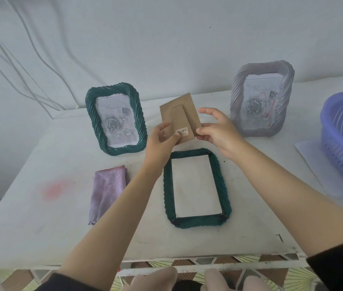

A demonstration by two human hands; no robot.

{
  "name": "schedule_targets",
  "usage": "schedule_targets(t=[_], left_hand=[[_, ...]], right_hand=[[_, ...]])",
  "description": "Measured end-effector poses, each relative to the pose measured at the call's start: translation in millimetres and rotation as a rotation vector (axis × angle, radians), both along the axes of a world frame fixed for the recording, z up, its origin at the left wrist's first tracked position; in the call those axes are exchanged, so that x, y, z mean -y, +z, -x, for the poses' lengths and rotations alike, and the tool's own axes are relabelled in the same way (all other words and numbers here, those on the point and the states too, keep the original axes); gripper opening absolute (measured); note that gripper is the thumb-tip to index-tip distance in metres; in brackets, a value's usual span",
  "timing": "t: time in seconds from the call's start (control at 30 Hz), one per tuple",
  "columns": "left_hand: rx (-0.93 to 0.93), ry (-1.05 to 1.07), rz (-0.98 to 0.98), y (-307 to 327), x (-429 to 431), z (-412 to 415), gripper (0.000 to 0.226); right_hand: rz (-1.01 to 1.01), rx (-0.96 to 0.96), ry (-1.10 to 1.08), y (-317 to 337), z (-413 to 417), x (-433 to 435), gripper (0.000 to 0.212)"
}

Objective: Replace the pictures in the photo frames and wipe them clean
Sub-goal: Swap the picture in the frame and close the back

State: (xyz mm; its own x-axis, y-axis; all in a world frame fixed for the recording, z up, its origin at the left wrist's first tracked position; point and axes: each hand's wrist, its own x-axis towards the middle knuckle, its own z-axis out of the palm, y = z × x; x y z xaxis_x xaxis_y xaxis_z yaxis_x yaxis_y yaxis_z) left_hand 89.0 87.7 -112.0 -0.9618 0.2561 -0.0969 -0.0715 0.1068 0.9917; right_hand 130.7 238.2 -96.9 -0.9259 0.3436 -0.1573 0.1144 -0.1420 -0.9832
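Now, backing board [180, 117] up, pinched between both hands.
Left hand [162, 139] and right hand [219, 131] hold just its lower edges; a slip could drop it onto the green frame [195, 221] below them, nudging the white sheet [193, 185].

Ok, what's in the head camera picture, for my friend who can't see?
The left hand and right hand hold a cardboard backing board near a green frame lying face down on a white table. A purple cloth lies beside it.

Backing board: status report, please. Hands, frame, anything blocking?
Left hand, right hand pinch backing board, lifted. Green frame face down, open, white sheet inside. Nothing blocking.
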Motion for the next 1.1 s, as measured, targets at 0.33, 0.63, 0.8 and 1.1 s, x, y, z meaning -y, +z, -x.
schedule_targets(t=[0.33,0.63,0.8,1.1], left_hand=[[0.033,-0.133,-0.032,20,29,-37,0.038],[-0.057,-0.222,0.189,-1,46,-80,0.045],[-0.201,-0.217,0.384,-6,56,-84,0.052],[-0.261,-0.204,0.497,-4,54,-91,0.056]], right_hand=[[-0.047,-0.063,0.044,-8,-70,9,0.049],[-0.208,-0.033,-0.073,-23,-95,5,0.046],[-0.27,0.003,-0.039,-28,-96,10,0.045],[-0.477,0.035,-0.031,-40,-96,16,0.044]])
